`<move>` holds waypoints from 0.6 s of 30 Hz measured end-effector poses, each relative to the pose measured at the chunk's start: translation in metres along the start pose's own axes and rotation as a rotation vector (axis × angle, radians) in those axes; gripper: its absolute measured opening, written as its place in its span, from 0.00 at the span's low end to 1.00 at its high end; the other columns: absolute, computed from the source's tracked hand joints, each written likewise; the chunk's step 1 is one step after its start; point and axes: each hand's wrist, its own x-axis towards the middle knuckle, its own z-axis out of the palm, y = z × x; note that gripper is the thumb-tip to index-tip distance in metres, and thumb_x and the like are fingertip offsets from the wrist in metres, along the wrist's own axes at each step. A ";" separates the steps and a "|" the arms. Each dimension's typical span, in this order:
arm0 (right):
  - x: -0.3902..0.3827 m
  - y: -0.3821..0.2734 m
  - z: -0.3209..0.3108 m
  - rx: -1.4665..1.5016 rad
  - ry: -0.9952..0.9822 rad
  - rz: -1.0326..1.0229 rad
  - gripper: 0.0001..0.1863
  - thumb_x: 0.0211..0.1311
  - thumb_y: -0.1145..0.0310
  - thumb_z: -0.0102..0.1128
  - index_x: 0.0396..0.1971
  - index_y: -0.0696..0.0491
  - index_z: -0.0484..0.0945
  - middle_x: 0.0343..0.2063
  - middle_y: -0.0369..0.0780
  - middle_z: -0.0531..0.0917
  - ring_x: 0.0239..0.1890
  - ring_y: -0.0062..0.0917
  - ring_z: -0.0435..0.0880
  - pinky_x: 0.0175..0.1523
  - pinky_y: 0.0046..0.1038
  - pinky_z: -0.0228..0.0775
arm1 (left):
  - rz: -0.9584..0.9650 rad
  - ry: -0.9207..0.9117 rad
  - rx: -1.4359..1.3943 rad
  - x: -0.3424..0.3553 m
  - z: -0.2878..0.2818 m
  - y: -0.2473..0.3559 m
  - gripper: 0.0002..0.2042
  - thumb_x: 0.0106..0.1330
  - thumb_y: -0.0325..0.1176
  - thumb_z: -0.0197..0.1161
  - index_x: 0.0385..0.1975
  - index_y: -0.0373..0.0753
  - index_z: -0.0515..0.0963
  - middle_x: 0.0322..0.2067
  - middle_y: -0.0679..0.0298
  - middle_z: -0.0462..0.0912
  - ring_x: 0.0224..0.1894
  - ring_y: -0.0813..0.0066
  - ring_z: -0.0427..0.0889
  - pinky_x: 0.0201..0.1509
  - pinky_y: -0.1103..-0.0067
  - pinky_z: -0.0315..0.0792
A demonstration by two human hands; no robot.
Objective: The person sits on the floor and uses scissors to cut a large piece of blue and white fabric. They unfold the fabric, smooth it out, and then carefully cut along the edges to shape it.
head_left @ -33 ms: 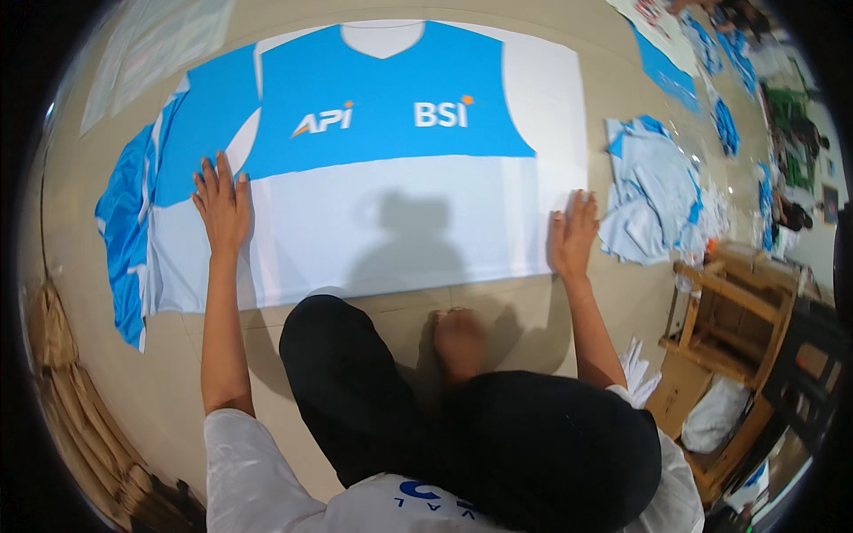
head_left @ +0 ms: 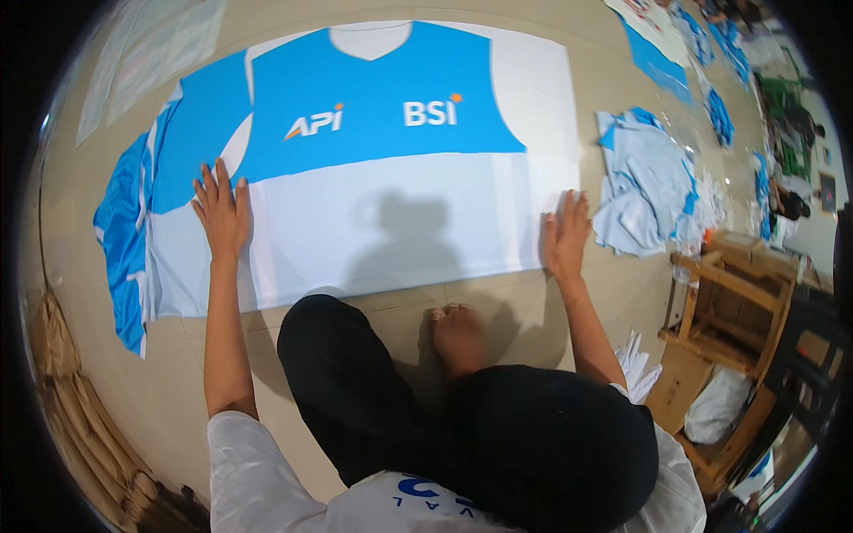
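A wide printed fabric sheet (head_left: 382,213) lies spread on the floor in front of me, bright blue above and pale grey-blue below. Its blue part bears a jersey-front shape with a white neck curve and two white printed logos. My left hand (head_left: 221,211) rests flat on the left part, fingers apart, by a white curved armhole mark. At the lower right edge of the sheet, my right hand (head_left: 567,235) lies with fingers stretched out. Neither hand grips anything. Bunched blue fabric (head_left: 120,226) folds up along the left end.
A crumpled heap of pale blue cloth (head_left: 641,186) sits right of the sheet. Beyond it stand a wooden stool (head_left: 733,306) and a cardboard box (head_left: 680,391). Brown wrapped bundles (head_left: 84,417) lie at lower left. More blue pieces (head_left: 657,62) are at far right. My bare foot (head_left: 458,338) is near the sheet's front edge.
The view has shifted slightly, so the sheet and the heap sit a little further left in the picture. Both hands keep nearly the same places on the fabric.
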 end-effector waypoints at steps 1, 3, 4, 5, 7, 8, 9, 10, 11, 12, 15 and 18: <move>-0.017 -0.001 -0.010 0.004 -0.025 -0.008 0.38 0.82 0.54 0.50 0.83 0.55 0.55 0.81 0.62 0.53 0.83 0.58 0.51 0.81 0.65 0.39 | -0.004 -0.008 0.006 -0.004 0.002 0.008 0.35 0.84 0.58 0.42 0.85 0.48 0.54 0.84 0.46 0.50 0.85 0.36 0.42 0.84 0.41 0.36; -0.053 0.002 -0.033 0.018 -0.071 0.014 0.37 0.82 0.55 0.52 0.82 0.56 0.57 0.80 0.62 0.55 0.82 0.59 0.52 0.81 0.63 0.41 | -0.008 -0.008 0.002 -0.009 0.003 0.010 0.35 0.84 0.59 0.42 0.85 0.48 0.53 0.84 0.46 0.48 0.85 0.36 0.41 0.84 0.41 0.36; -0.072 0.005 -0.042 0.027 -0.101 0.025 0.36 0.81 0.56 0.52 0.81 0.56 0.57 0.80 0.62 0.55 0.82 0.59 0.53 0.81 0.62 0.42 | -0.009 -0.015 -0.005 -0.009 0.006 0.007 0.35 0.84 0.59 0.42 0.85 0.47 0.53 0.84 0.46 0.48 0.85 0.36 0.41 0.84 0.41 0.36; -0.095 0.011 -0.052 0.062 -0.072 0.052 0.36 0.80 0.57 0.54 0.81 0.56 0.59 0.79 0.62 0.56 0.82 0.59 0.54 0.81 0.61 0.44 | -0.014 -0.005 -0.019 -0.008 0.008 0.006 0.35 0.84 0.59 0.41 0.85 0.47 0.53 0.84 0.46 0.48 0.85 0.36 0.41 0.84 0.41 0.36; -0.153 0.023 -0.072 0.139 -0.031 0.094 0.35 0.78 0.59 0.58 0.79 0.57 0.62 0.79 0.62 0.58 0.80 0.59 0.57 0.81 0.58 0.47 | -0.007 -0.015 -0.072 -0.009 0.008 0.001 0.36 0.84 0.59 0.41 0.85 0.46 0.52 0.84 0.46 0.47 0.85 0.36 0.41 0.84 0.42 0.36; -0.189 0.033 -0.079 0.127 0.013 0.138 0.33 0.76 0.62 0.60 0.75 0.58 0.65 0.76 0.62 0.63 0.77 0.58 0.62 0.79 0.55 0.52 | 0.001 -0.018 -0.093 -0.005 0.010 -0.005 0.36 0.84 0.59 0.41 0.85 0.45 0.52 0.84 0.46 0.47 0.85 0.36 0.41 0.84 0.42 0.37; -0.217 0.038 -0.083 0.122 0.048 0.184 0.30 0.74 0.64 0.62 0.71 0.59 0.69 0.73 0.62 0.67 0.74 0.57 0.66 0.77 0.53 0.57 | 0.008 -0.026 -0.105 -0.003 0.010 -0.009 0.37 0.84 0.59 0.42 0.85 0.45 0.52 0.84 0.46 0.47 0.85 0.36 0.41 0.85 0.43 0.37; -0.224 0.019 -0.102 -0.082 0.253 0.061 0.23 0.73 0.62 0.65 0.60 0.60 0.77 0.51 0.54 0.77 0.51 0.45 0.77 0.57 0.46 0.69 | 0.040 -0.036 -0.044 -0.003 -0.003 -0.016 0.37 0.84 0.59 0.43 0.85 0.44 0.51 0.84 0.46 0.47 0.85 0.36 0.42 0.85 0.43 0.37; -0.260 0.034 -0.108 -0.121 0.261 0.123 0.22 0.72 0.63 0.66 0.58 0.61 0.79 0.49 0.53 0.79 0.49 0.44 0.79 0.55 0.46 0.72 | 0.070 -0.051 -0.088 0.001 -0.003 -0.001 0.36 0.85 0.58 0.44 0.85 0.44 0.52 0.84 0.46 0.47 0.85 0.36 0.42 0.85 0.43 0.37; -0.298 0.049 -0.112 -0.160 0.263 0.188 0.20 0.71 0.64 0.66 0.56 0.61 0.80 0.46 0.52 0.81 0.46 0.44 0.81 0.54 0.45 0.74 | 0.103 -0.069 -0.130 0.005 0.000 0.018 0.36 0.85 0.58 0.44 0.85 0.44 0.52 0.84 0.46 0.48 0.85 0.36 0.43 0.85 0.43 0.37; -0.376 0.064 -0.105 0.100 0.029 0.551 0.20 0.69 0.71 0.65 0.58 0.61 0.75 0.55 0.56 0.76 0.58 0.54 0.77 0.65 0.50 0.69 | 0.237 -0.104 -0.146 0.016 0.003 0.069 0.36 0.84 0.57 0.47 0.84 0.43 0.54 0.84 0.46 0.49 0.85 0.35 0.44 0.85 0.44 0.38; -0.398 0.062 -0.109 0.325 0.024 0.680 0.18 0.68 0.72 0.65 0.54 0.60 0.76 0.50 0.53 0.77 0.54 0.53 0.78 0.62 0.48 0.71 | 0.452 -0.094 -0.142 0.010 0.024 0.138 0.36 0.83 0.56 0.50 0.83 0.43 0.57 0.84 0.46 0.50 0.84 0.35 0.46 0.84 0.43 0.40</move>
